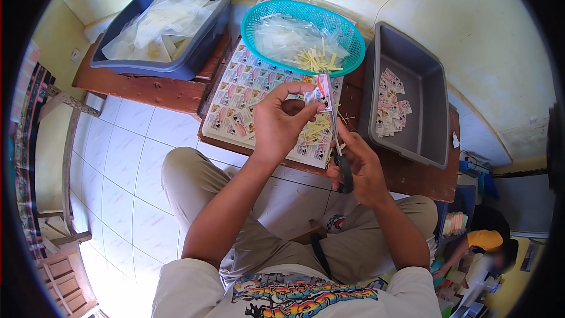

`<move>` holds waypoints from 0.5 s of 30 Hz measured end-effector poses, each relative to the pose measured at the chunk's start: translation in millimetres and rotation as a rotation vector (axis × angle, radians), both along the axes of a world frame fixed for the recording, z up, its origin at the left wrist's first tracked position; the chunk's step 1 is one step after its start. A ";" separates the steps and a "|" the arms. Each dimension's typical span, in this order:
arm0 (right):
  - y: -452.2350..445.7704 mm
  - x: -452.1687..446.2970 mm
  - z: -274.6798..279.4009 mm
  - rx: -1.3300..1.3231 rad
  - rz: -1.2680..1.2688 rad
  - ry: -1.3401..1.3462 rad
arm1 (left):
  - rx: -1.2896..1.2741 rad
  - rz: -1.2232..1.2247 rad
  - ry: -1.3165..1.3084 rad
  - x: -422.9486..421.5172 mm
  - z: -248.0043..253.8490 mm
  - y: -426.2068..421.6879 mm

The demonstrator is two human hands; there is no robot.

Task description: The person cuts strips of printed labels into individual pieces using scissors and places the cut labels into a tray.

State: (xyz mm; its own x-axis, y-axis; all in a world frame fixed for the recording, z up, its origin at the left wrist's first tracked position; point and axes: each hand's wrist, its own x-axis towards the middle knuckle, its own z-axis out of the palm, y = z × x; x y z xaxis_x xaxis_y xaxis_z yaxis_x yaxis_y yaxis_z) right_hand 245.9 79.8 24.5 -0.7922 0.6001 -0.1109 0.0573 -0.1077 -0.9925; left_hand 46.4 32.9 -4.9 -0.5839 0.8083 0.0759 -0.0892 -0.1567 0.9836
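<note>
Between its thumb and fingers my left hand (279, 119) pinches a small printed label (318, 94), held up over the bench. My right hand (362, 168) is closed around the black handles of a pair of scissors (343, 171). The scissor blades point up along the right side of the label, close to my left fingertips. Under both hands lie sheets of printed labels (232, 91), with thin yellowish paper strips (316, 132) scattered on them. Just beyond the label is a teal basket (250, 38) with clear plastic pieces and more strips in it.
A grey tub (432, 106) with cut labels (391, 109) stands at the right. At the left, a blue-grey tub (203, 41) holds plastic bags. All rest on brown wooden furniture (421, 176) against the wall. Another person (488, 238) is at the lower right.
</note>
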 end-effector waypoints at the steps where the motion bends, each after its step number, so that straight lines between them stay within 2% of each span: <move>1: 0.0 -0.6 1.4 -0.017 -0.006 -0.002 | 0.011 0.003 -0.003 0.1 0.3 -0.1; 15: 1.3 1.5 -5.9 -0.006 -0.016 0.013 | -0.045 -0.027 0.014 1.6 0.7 -0.5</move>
